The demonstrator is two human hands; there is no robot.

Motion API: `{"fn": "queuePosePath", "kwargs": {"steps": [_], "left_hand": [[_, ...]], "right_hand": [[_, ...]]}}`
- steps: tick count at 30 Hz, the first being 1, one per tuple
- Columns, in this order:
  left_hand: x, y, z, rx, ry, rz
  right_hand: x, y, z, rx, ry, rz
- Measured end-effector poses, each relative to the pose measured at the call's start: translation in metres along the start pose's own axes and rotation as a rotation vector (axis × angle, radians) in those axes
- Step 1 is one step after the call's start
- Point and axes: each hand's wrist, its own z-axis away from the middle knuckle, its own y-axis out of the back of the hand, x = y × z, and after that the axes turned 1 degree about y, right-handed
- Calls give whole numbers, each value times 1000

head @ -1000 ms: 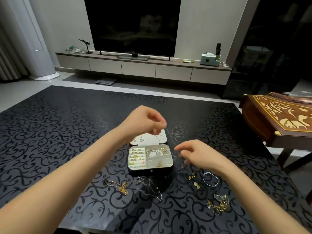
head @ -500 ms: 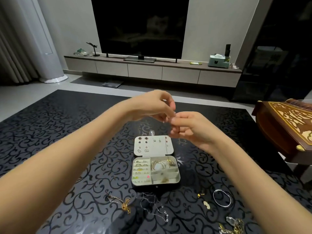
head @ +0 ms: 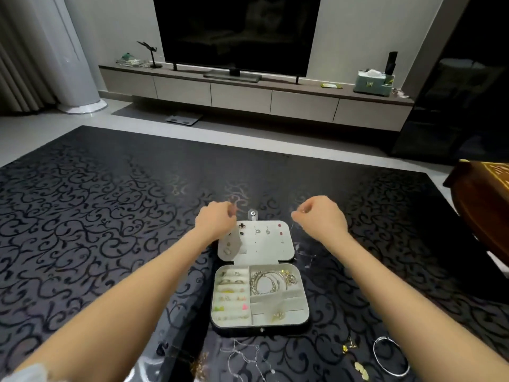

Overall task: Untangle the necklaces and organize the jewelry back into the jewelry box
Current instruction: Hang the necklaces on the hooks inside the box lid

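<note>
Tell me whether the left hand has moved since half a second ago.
Yes, leftward. Its fingertips met the right hand right of the clasp tab of the jewelry box; now the left hand lies left of that tab, hands apart.

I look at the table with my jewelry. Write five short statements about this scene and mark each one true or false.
1. The box is closed. False: its lid lies open, flat on the table.
2. The hands touch each other. False: the left hand and right hand are apart, above the lid.
3. A bangle lies on the table right of the box. True.
4. A thin chain hangs from the right hand. True, though faint.
5. The TV shows a picture. False: the screen is dark.
</note>
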Motion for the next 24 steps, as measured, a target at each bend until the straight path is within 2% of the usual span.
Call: {"fn": "queuePosePath", "kwargs": {"steps": [4, 7, 10, 17, 24], "left_hand": [[-6, -23, -19, -33, 33, 121], [-8, -30, -28, -35, 91, 342], [-15, -32, -31, -53, 111, 452], [-25, -31, -34, -80, 100, 492], [-19, -23, -19, -142, -46, 469]], "right_hand": [[-6, -42, -25, -65, 153, 243], [-12, -69, -46, -182, 206, 270], [-12, -87, -58, -224, 203, 306], [-9, -97, -64, -148, 259, 211], [7, -81, -53, -83, 314, 147]]}}
